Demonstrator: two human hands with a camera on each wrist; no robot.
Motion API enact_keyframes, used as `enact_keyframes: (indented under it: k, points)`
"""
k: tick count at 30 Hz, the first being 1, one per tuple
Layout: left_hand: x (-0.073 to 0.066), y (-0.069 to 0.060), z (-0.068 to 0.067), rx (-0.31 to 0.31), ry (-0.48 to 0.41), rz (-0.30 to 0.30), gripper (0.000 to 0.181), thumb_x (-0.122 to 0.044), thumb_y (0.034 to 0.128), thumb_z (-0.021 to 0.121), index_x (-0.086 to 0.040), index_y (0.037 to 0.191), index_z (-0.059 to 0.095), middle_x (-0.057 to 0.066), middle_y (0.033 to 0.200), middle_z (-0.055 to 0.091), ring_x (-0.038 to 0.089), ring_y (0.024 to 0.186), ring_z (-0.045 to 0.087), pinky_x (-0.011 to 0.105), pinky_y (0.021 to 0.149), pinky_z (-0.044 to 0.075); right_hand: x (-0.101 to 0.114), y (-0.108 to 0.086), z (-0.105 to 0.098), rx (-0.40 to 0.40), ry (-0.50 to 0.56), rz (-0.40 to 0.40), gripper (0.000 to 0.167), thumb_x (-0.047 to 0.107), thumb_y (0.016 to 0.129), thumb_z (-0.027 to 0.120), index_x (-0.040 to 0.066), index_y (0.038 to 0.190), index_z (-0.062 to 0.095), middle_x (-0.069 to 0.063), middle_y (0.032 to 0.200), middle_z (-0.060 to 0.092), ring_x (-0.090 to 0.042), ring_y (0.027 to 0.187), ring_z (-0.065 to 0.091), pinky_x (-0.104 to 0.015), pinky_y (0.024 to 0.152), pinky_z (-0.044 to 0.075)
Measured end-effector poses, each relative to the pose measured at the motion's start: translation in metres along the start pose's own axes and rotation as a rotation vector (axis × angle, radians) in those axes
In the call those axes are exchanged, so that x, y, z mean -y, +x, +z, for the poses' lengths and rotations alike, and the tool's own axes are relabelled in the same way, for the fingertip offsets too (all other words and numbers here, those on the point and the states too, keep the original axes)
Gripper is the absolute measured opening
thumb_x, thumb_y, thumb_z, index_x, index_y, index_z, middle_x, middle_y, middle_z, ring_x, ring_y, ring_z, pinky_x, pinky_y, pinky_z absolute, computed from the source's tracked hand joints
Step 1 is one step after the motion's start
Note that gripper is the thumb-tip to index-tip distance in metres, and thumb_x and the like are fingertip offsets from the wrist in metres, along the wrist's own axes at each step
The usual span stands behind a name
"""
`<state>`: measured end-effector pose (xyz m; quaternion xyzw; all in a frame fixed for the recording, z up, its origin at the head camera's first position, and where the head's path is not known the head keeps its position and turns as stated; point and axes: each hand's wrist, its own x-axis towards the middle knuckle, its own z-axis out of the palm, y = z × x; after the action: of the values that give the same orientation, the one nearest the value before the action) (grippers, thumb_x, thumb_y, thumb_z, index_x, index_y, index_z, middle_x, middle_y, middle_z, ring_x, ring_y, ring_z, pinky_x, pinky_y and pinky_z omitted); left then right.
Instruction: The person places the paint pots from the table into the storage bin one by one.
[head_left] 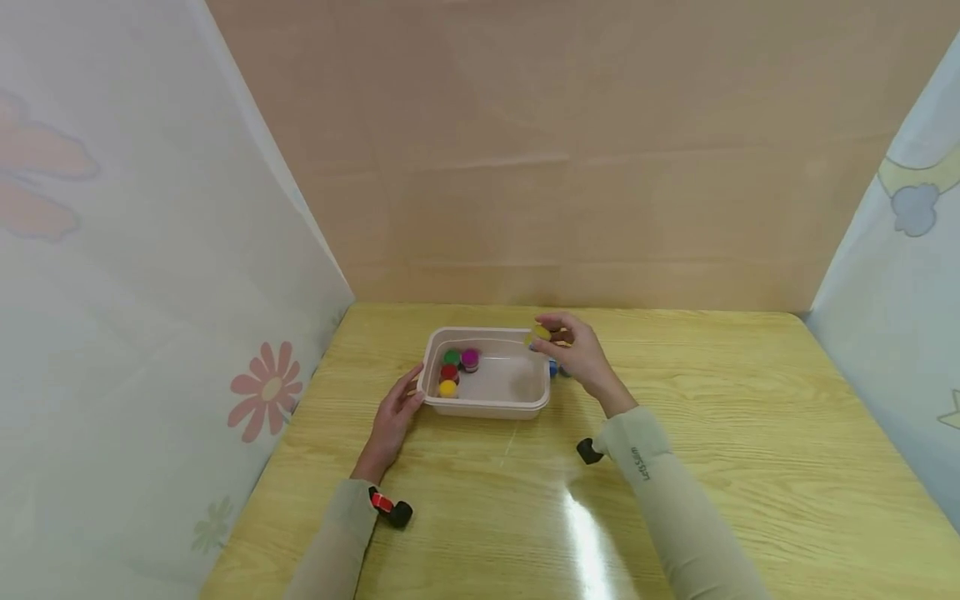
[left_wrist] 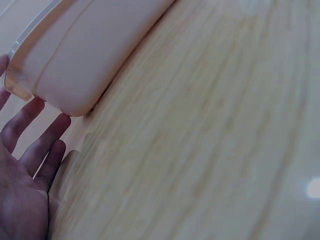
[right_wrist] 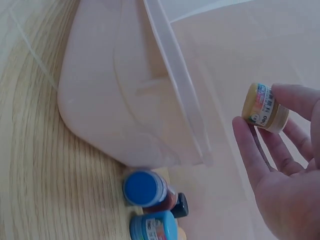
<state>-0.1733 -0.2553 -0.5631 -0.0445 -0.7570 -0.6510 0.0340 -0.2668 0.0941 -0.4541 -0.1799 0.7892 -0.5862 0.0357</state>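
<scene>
Between thumb and fingers my right hand pinches a small yellow paint jar, held above the right end of a pale pink plastic bin. The jar's printed label shows in the right wrist view. My left hand touches the bin's left end, its fingers extended and slightly spread. Inside the bin, at its left, are a green-lidded jar, a purple-lidded jar, a red-lidded jar and a yellow-lidded jar.
Just right of the bin, below my right hand, stand a blue-lidded jar, a light blue jar and a dark-lidded jar, partly hidden. Everything is on a wooden table. A brown sheet hangs behind, with patterned sheets at both sides.
</scene>
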Motion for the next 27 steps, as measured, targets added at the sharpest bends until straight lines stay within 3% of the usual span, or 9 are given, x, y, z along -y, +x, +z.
enact_keyframes:
  k: [4,11,20,24,27]
  points:
    - [0.001,0.0,-0.001,-0.006,0.009,-0.002,0.049,-0.035,0.1086,0.055,-0.034,0.157,0.045,0.01,0.155,0.05,0.034,0.137,0.056,0.017,0.102,0.046,0.003,0.002,0.009,0.018,0.01,0.02,0.05,0.019,0.096,0.076,0.002,0.141,0.059,-0.017,0.141,0.057,-0.031,0.12,0.057,-0.035,0.097,0.051]
    - [-0.002,-0.001,-0.002,-0.001,0.013,0.002,0.05,-0.036,0.1085,0.055,-0.034,0.157,0.044,0.01,0.154,0.051,0.034,0.136,0.056,0.017,0.103,0.046,0.005,0.007,0.025,0.026,0.016,0.035,0.045,0.023,0.096,0.077,0.005,0.134,0.064,-0.017,0.133,0.059,-0.029,0.109,0.064,-0.033,0.09,0.054]
    - [-0.001,0.001,-0.003,0.015,-0.011,-0.009,0.052,-0.029,0.1099,0.053,-0.028,0.161,0.04,0.015,0.157,0.048,0.037,0.14,0.052,0.015,0.102,0.046,0.005,0.013,0.049,0.074,-0.008,0.029,0.043,0.026,0.097,0.075,0.005,0.133,0.065,-0.015,0.13,0.062,-0.036,0.098,0.069,-0.056,0.089,0.058]
    - [-0.003,0.001,-0.004,0.025,-0.025,-0.02,0.054,-0.026,0.1101,0.052,-0.024,0.162,0.038,0.016,0.158,0.046,0.037,0.141,0.051,0.016,0.103,0.046,0.004,0.016,0.061,0.092,-0.023,0.04,0.041,0.025,0.097,0.075,0.006,0.133,0.065,-0.015,0.126,0.066,-0.032,0.092,0.072,-0.055,0.09,0.058]
    - [-0.013,-0.002,-0.005,0.035,-0.024,-0.017,0.054,-0.025,0.1098,0.053,-0.021,0.162,0.039,0.017,0.158,0.047,0.038,0.14,0.051,0.017,0.103,0.046,0.004,0.02,0.07,0.106,-0.013,0.046,0.037,0.021,0.097,0.075,0.006,0.13,0.065,-0.015,0.123,0.068,-0.024,0.088,0.072,-0.053,0.09,0.058]
